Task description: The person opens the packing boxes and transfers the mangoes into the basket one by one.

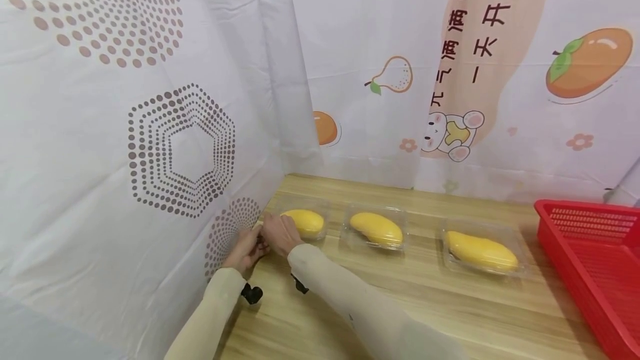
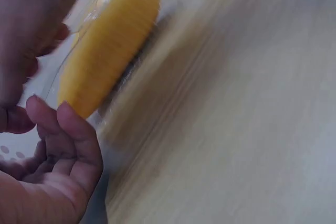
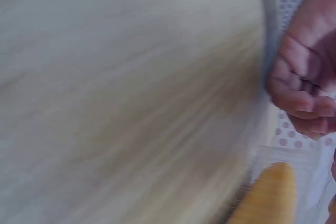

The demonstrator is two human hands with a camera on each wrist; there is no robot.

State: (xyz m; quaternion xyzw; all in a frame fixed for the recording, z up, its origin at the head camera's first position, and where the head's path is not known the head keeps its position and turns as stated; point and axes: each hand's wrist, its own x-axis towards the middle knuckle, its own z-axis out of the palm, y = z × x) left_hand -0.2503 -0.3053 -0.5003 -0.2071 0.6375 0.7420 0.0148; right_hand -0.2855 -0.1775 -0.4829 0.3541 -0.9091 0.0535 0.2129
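Note:
At the table's left end, my left hand [image 1: 247, 249] and right hand [image 1: 281, 232] meet beside a clear plastic box [image 1: 320, 207] with a yellow mango [image 1: 306, 221] in it. The left hand [image 2: 63, 161] has bent fingers, their tips close to the right hand's thumb in the left wrist view. My right hand [image 2: 31, 40] reaches over the near corner of the box, its fingers partly hidden. I cannot tell what lies between the fingertips. In the right wrist view, the left hand's curled fingers [image 3: 299, 100] show above the mango [image 3: 270, 192].
Two more clear boxes, each with a mango [image 1: 377, 228] [image 1: 482, 250], stand in a row to the right on the wooden table [image 1: 400, 293]. A red plastic basket [image 1: 575, 271] is at the right edge. Printed white curtains [image 1: 365, 126] hang behind and along the left.

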